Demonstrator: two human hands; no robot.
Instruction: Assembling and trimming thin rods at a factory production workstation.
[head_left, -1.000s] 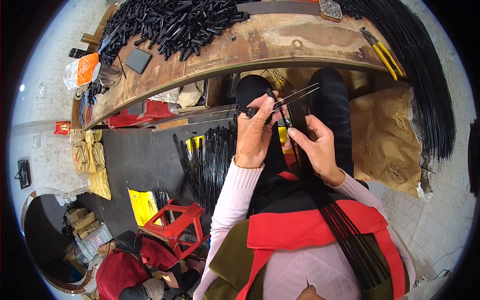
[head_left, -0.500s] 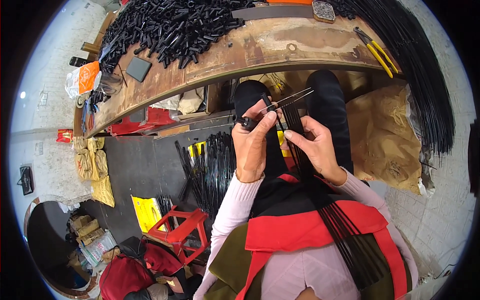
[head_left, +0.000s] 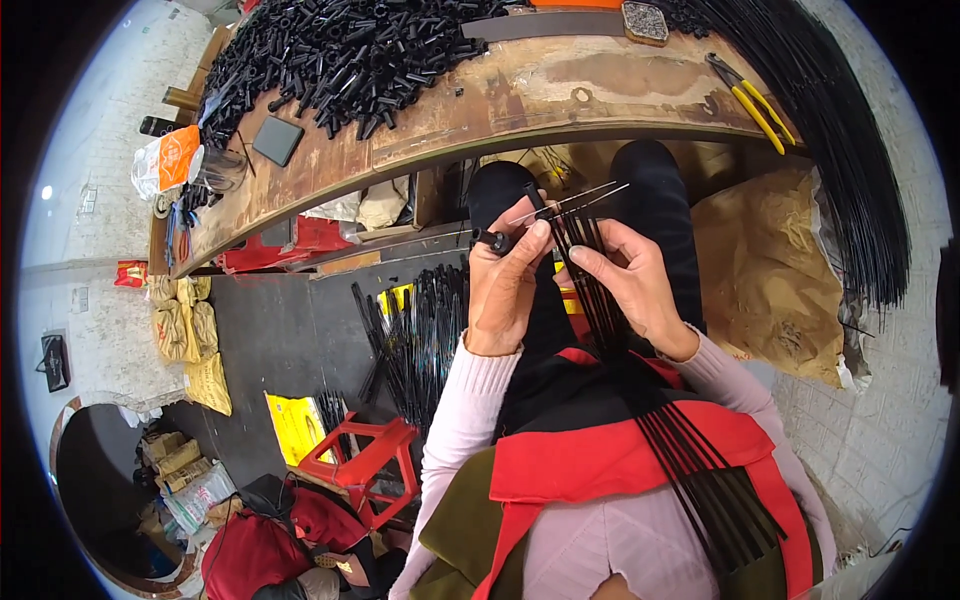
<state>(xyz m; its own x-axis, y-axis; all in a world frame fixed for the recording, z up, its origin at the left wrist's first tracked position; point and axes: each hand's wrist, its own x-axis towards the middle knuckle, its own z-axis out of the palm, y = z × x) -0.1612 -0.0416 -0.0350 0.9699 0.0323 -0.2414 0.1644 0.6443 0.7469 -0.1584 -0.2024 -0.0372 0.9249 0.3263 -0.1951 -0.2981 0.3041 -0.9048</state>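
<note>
My left hand [head_left: 500,290] is closed, thumb against fingers, around short black plastic tubes. One tube [head_left: 492,240] juts out at its left side, and a second tube end [head_left: 534,197] points up past the fingertips. Two thin light-coloured wires [head_left: 598,198] stretch rightward from beside the left thumb; how they are held is hidden. My right hand [head_left: 640,285] pinches a fanned bundle of long thin black rods [head_left: 600,315] between thumb and fingers. The upper rod ends lie beside the left fingertips. Their lower ends rest across my red and black apron [head_left: 560,470].
A wooden bench [head_left: 440,115] ahead bears a heap of black tubes [head_left: 330,55], yellow-handled pliers [head_left: 760,115] and a long bundle of black rods [head_left: 860,180]. More rods [head_left: 430,340] lie at lower left, near a red stool [head_left: 370,460]. Brown paper [head_left: 770,270] lies at right.
The rods have spread wider apart, both between my hands and over the apron. My left hand has shifted very slightly left, still holding the tubes.
</note>
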